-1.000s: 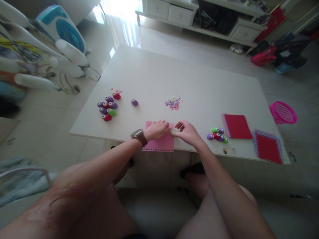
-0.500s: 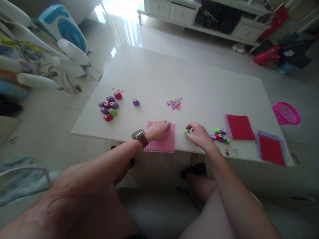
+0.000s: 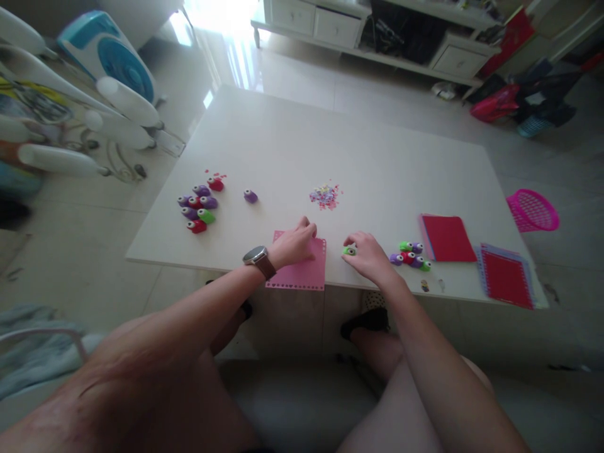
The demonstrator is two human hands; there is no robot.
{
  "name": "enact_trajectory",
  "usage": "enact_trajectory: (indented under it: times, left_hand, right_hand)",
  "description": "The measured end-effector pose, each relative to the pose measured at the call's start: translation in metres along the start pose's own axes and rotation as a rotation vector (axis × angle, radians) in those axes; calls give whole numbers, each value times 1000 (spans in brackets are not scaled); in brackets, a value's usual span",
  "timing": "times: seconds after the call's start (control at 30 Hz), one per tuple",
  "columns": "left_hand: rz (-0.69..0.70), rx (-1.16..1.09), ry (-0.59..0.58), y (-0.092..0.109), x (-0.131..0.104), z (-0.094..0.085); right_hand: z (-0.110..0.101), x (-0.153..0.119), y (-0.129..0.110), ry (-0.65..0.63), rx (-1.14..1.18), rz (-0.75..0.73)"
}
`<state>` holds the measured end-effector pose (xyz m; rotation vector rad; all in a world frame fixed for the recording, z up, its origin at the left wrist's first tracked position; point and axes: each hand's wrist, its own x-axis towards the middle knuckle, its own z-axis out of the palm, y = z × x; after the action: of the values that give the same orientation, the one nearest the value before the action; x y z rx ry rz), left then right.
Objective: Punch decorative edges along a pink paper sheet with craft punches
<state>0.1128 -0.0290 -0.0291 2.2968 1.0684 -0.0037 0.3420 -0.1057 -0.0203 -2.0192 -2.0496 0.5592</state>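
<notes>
Our pink sheet (image 3: 302, 275) overhangs the near edge of the table (image 3: 372, 163); room stretches beyond the confetti (image 3: 324, 197). Near a punch cluster (image 3: 406, 258), our right hand (image 3: 369, 255) pinches a green punch (image 3: 348, 251) right of the sheet. Our left hand (image 3: 293, 245) bends over it, grip unclear. A holed edge faces us; the green punch's long axis is hidden.

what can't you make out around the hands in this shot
All in the head view:
Part of the pink sheet: covered by the left hand.
Part of the green punch: hidden by the right hand holding it.
Shapes of single bits in the confetti pile: too small.
</notes>
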Motion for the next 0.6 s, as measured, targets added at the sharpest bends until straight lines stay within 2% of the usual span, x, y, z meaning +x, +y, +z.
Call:
enact_trajectory:
  times: [0.13, 0.37, 0.6]
  left_hand:
    - [37, -20, 27, -3, 2, 1]
    - [60, -18, 18, -13, 2, -4]
    - [68, -20, 30, -16, 2, -7]
  right_hand:
    - [-2, -1, -7, -9, 43, -67]
    - [-1, -8, -24, -129, -11, -193]
    - [5, -8, -27, -183, -72, -155]
